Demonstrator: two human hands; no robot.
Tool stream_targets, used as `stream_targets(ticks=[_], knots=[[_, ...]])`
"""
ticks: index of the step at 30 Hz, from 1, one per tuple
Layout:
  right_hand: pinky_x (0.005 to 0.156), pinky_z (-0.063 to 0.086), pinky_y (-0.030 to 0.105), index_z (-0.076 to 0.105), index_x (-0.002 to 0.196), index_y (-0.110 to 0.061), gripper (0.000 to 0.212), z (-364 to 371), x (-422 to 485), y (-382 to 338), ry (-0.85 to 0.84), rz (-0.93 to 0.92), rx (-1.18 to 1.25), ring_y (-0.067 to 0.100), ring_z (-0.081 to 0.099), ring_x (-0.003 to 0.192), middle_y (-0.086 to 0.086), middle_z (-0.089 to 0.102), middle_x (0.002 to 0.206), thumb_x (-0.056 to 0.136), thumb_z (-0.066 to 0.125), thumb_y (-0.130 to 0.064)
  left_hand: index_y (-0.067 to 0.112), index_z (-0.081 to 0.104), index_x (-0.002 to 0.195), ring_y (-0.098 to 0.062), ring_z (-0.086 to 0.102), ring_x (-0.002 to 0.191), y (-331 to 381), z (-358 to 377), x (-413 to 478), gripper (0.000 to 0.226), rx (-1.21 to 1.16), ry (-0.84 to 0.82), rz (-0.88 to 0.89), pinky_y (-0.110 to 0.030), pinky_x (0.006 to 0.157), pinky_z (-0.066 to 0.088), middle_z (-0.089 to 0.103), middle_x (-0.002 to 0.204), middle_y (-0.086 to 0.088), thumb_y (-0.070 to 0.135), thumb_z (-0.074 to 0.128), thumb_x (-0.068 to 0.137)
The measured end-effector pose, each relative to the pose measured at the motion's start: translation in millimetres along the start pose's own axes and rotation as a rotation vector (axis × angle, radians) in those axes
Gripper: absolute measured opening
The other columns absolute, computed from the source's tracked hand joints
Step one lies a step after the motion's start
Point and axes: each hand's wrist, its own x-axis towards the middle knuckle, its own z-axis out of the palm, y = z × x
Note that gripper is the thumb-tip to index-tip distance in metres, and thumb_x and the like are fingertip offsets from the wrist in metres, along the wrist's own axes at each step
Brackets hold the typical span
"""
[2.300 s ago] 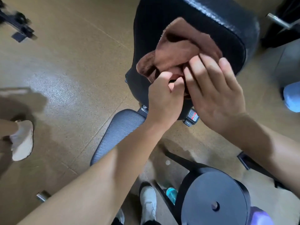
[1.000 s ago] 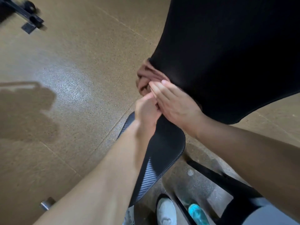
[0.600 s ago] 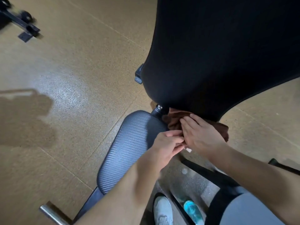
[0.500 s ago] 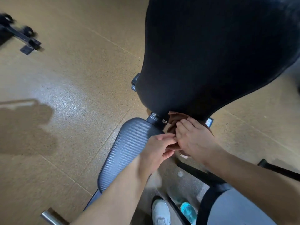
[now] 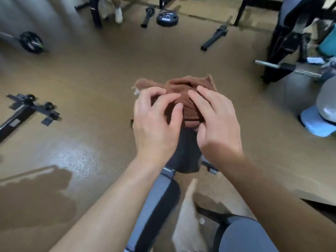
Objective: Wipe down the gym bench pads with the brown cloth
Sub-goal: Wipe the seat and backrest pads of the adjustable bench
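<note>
The brown cloth [image 5: 183,95] lies bunched over the top end of the black back pad [image 5: 187,153] of the gym bench. My left hand [image 5: 156,120] and my right hand [image 5: 216,120] press on it side by side, fingers curled into the folds. Most of the back pad is hidden under my hands and the cloth. The grey ribbed seat pad [image 5: 158,202] shows below, between my forearms.
Brown speckled floor all around. A bench foot with wheels [image 5: 31,108] lies at left, a weight plate [image 5: 167,18] and bars at the top. A black machine with a chrome bar [image 5: 283,66] and a blue-based item [image 5: 316,122] stand at right. Another person's shoe [image 5: 118,15] is far back.
My view has lifted from the underside of the back pad to its top end. Both hands and the cloth have moved from the pad's lower edge by the hinge up onto the top.
</note>
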Motion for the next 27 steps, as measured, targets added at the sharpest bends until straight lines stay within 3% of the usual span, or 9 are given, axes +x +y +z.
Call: stream_targets(ticks=[3,6,9,12,15,17,19,23,27], knots=[[0.123,0.017,0.029,0.047,0.148,-0.013,0.073,23,-19,13,-0.109,0.193,0.075,0.032,0.035,0.143,0.009,0.039,0.157,0.075,0.042,-0.007,0.02,0.042,0.148,-0.025,0.027,0.148,-7,40,0,0.05,0.365,-0.282,0.055,-0.048,0.119,0.025,0.04,0.155,-0.003,0.038,0.036,0.101],[0.122,0.021,0.032,0.042,0.149,-0.003,0.071,40,-43,20,0.045,0.283,0.196,0.028,0.03,0.147,0.014,0.033,0.159,0.078,0.045,-0.009,0.018,0.037,0.151,-0.026,0.019,0.151,-13,61,-11,0.055,0.469,-0.362,0.172,-0.05,0.122,0.015,0.036,0.158,-0.003,0.038,0.02,0.102],[0.122,0.025,0.038,0.031,0.153,-0.002,0.069,60,-72,26,0.067,0.439,0.509,0.021,0.027,0.15,0.015,0.03,0.161,0.086,0.041,-0.012,0.015,0.034,0.152,-0.028,0.016,0.152,-7,71,-31,0.053,0.567,-0.407,0.416,-0.047,0.123,0.009,0.029,0.162,-0.006,0.036,0.029,0.104],[0.102,0.048,0.046,0.055,0.135,-0.004,0.053,65,-88,23,0.206,0.884,1.022,0.016,0.061,0.118,0.009,0.065,0.129,0.084,0.043,-0.011,0.015,0.046,0.145,-0.03,0.017,0.152,-5,82,-42,0.046,0.56,-0.502,0.675,-0.044,0.122,0.003,0.032,0.16,-0.005,0.025,0.044,0.101],[0.086,0.051,0.032,0.059,0.123,-0.001,0.042,57,-74,18,0.313,1.017,1.491,0.017,0.065,0.101,0.008,0.07,0.108,0.087,0.041,-0.012,0.015,0.062,0.131,-0.026,0.03,0.148,-10,75,-40,0.038,0.349,-0.508,0.71,-0.043,0.123,0.014,0.05,0.149,0.0,0.015,0.048,0.095],[0.104,0.047,0.038,0.059,0.126,-0.013,0.039,54,-63,14,0.331,0.916,1.548,0.024,0.059,0.123,0.015,0.062,0.131,0.092,0.048,-0.029,0.012,0.066,0.125,-0.024,0.041,0.142,-23,60,-46,0.035,0.184,-0.423,0.619,-0.04,0.119,0.03,0.057,0.143,-0.002,0.009,0.053,0.092],[0.114,0.038,0.046,0.06,0.129,-0.03,0.045,58,-58,10,0.266,0.897,1.179,0.022,0.049,0.135,0.009,0.051,0.144,0.092,0.052,-0.054,0.014,0.063,0.125,-0.025,0.05,0.13,-38,46,-64,0.039,0.114,-0.343,0.447,-0.035,0.104,0.045,0.055,0.138,-0.006,0.007,0.06,0.086],[0.099,0.03,0.001,0.047,0.145,-0.029,0.045,80,-67,7,0.353,0.933,0.858,-0.021,0.04,0.12,-0.013,0.044,0.14,0.102,0.042,-0.043,0.035,0.048,0.126,-0.009,0.058,0.099,-45,58,-108,0.046,-0.112,-0.453,-0.076,-0.043,0.08,0.055,0.054,0.117,0.008,0.009,0.061,0.09],[0.1,0.042,0.029,0.064,0.097,-0.028,0.031,111,-82,29,0.391,1.14,0.869,0.003,0.058,0.1,-0.009,0.062,0.105,0.097,0.037,-0.043,0.037,0.049,0.097,-0.011,0.062,0.078,-42,105,-130,0.026,-0.312,-0.464,-0.627,-0.051,0.082,0.054,0.063,0.084,0.014,0.014,0.056,0.09]])
